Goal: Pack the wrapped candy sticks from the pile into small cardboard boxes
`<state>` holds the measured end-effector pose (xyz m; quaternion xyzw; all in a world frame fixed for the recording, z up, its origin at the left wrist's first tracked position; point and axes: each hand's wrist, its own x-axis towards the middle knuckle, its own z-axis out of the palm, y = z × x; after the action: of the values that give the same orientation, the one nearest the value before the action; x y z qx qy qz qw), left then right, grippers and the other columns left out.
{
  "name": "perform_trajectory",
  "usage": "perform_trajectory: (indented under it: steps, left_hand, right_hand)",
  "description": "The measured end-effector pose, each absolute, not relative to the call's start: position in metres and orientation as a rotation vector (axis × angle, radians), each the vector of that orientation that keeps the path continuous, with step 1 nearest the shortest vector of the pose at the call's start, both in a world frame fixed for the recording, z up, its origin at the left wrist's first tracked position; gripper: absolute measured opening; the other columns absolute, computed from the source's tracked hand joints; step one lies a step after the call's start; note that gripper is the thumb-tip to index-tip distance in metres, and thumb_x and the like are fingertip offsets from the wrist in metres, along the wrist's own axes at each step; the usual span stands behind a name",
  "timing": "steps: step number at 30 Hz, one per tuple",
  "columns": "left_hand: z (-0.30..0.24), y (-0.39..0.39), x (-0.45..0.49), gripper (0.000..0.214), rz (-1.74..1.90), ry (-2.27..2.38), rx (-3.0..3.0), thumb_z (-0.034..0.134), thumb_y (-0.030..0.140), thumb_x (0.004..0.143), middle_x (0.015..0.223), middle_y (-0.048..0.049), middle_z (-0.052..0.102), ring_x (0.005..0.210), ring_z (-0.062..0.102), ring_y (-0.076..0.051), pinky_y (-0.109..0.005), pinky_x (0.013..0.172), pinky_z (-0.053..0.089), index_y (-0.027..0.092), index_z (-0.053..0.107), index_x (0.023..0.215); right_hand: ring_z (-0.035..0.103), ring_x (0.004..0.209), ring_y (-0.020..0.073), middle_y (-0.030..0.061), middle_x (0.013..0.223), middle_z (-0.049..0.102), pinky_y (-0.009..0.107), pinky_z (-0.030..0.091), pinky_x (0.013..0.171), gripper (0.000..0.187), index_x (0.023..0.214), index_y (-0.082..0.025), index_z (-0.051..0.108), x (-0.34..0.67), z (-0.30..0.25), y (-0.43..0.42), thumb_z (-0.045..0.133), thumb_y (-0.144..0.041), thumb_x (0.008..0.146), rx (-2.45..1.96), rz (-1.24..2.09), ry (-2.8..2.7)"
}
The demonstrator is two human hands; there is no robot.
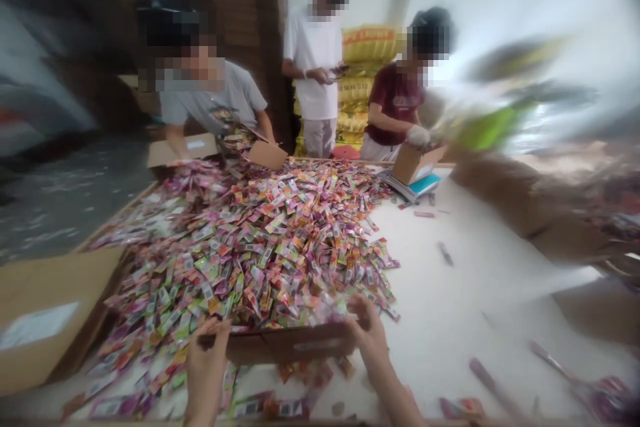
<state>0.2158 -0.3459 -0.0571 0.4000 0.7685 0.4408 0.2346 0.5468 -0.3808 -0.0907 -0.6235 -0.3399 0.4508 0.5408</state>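
A low brown cardboard box [290, 345] lies in front of me, its near wall facing me and small colourful packets showing behind and above it. My left hand [209, 347] has its fingers curled at the left end of the box, closed on it. At the right end, my right hand [369, 333] bends thumb and fingers around the box's corner, beside some motion-blurred packets. Just beyond lies a large heap of small printed packets [280, 240], pink, orange, green and purple. The inside of the box is hard to make out.
A white table [450, 300] carries the heap. A closed carton [55, 313] stands at the left. Scissors [595, 387] lie at front right. Across the table, one person reaches into packets by a box, another handles a box on a scale [413, 190], and a third stands behind.
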Motion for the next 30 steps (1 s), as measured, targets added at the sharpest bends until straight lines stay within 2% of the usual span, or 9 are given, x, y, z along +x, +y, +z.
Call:
perform_trajectory:
  steps: [6, 11, 14, 16, 19, 22, 25, 27, 30]
  left_hand:
    - [-0.019, -0.376, 0.279, 0.095, 1.260, 2.000, 1.037, 0.070, 0.063, 0.075, 0.138, -0.0126, 0.054, 0.137, 0.047, -0.031, -0.046, 0.120, 0.034, 0.022, 0.029, 0.152]
    - [-0.015, -0.406, 0.294, 0.078, 1.003, 1.827, 1.304, 0.063, 0.056, 0.083, 0.158, -0.0062, 0.036, 0.151, 0.026, -0.027, -0.042, 0.127, 0.021, 0.030, 0.033, 0.151]
    - [-0.036, -0.411, 0.275, 0.097, 1.033, 1.987, 1.357, 0.078, 0.048, 0.068, 0.155, -0.0124, 0.038, 0.146, 0.036, -0.032, -0.049, 0.123, 0.028, 0.025, 0.030, 0.149]
    - [-0.054, -0.413, 0.257, 0.105, 0.997, 2.048, 1.389, 0.084, 0.041, 0.058, 0.151, -0.0166, 0.041, 0.142, 0.039, -0.036, -0.053, 0.121, 0.031, 0.021, 0.031, 0.146]
    - [-0.075, -0.420, 0.239, 0.083, 0.950, 1.911, 1.385, 0.077, 0.044, 0.070, 0.142, -0.0150, 0.051, 0.137, 0.047, -0.034, -0.051, 0.118, 0.036, 0.022, 0.039, 0.140]
    - [-0.084, -0.428, 0.239, 0.050, 1.049, 1.761, 1.371, 0.066, 0.044, 0.080, 0.127, -0.0101, 0.064, 0.125, 0.059, -0.031, -0.049, 0.113, 0.043, 0.027, 0.057, 0.126]
    - [-0.091, -0.429, 0.238, 0.020, 1.113, 1.663, 1.505, 0.065, 0.037, 0.080, 0.119, -0.0074, 0.069, 0.120, 0.062, -0.031, -0.047, 0.111, 0.045, 0.030, 0.073, 0.097]
    - [-0.093, -0.426, 0.229, 0.014, 1.053, 1.594, 1.609, 0.065, 0.034, 0.079, 0.120, -0.0071, 0.070, 0.120, 0.061, -0.031, -0.048, 0.109, 0.046, 0.030, 0.076, 0.087]
    - [-0.082, -0.415, 0.205, 0.027, 0.783, 1.446, 1.781, 0.065, 0.037, 0.082, 0.137, -0.0070, 0.064, 0.131, 0.055, -0.030, -0.049, 0.114, 0.041, 0.031, 0.076, 0.106]
  right_hand:
    - [0.065, 0.093, 0.0293, 0.0074, 0.089, 0.075, 0.039, 0.049, 0.088, 0.042, 0.083, -0.018, 0.078, 0.573, -0.071, -0.376, 0.068, -0.059, 0.079, -1.542, 1.098, -0.766]
    - [0.067, 0.100, 0.0281, 0.0061, 0.105, 0.076, 0.040, 0.052, 0.092, 0.046, 0.108, -0.021, 0.078, 0.573, -0.053, -0.373, 0.079, -0.045, 0.068, -1.308, 1.502, -0.756]
    - [0.067, 0.092, 0.0272, 0.0087, 0.098, 0.075, 0.041, 0.055, 0.079, 0.046, 0.107, -0.019, 0.078, 0.575, -0.045, -0.377, 0.071, -0.052, 0.076, -1.211, 1.809, -0.990]
    - [0.067, 0.089, 0.0280, 0.0100, 0.098, 0.073, 0.040, 0.056, 0.071, 0.044, 0.103, -0.019, 0.077, 0.571, -0.057, -0.381, 0.071, -0.052, 0.075, -1.300, 1.800, -1.102]
    - [0.066, 0.089, 0.0306, 0.0099, 0.095, 0.071, 0.043, 0.056, 0.076, 0.054, 0.105, -0.018, 0.074, 0.555, -0.093, -0.384, 0.085, -0.037, 0.054, -1.586, 1.477, -1.221]
    - [0.064, 0.104, 0.0351, 0.0092, 0.106, 0.071, 0.048, 0.053, 0.093, 0.081, 0.125, -0.021, 0.067, 0.545, -0.115, -0.382, 0.086, -0.025, 0.045, -1.587, 1.353, -1.343]
    - [0.046, 0.136, 0.0358, 0.0113, 0.142, 0.057, 0.050, 0.039, 0.113, 0.097, 0.142, -0.027, 0.054, 0.553, -0.096, -0.383, 0.087, -0.030, 0.051, -1.389, 1.239, -1.497]
    - [0.039, 0.144, 0.0326, 0.0104, 0.153, 0.046, 0.048, 0.032, 0.118, 0.096, 0.150, -0.030, 0.044, 0.561, -0.068, -0.388, 0.084, -0.043, 0.063, -1.263, 1.237, -1.644]
    - [0.047, 0.137, 0.0341, 0.0101, 0.150, 0.052, 0.050, 0.031, 0.118, 0.097, 0.150, -0.032, 0.044, 0.559, -0.031, -0.401, 0.082, -0.060, 0.066, -1.159, 1.331, -2.011]
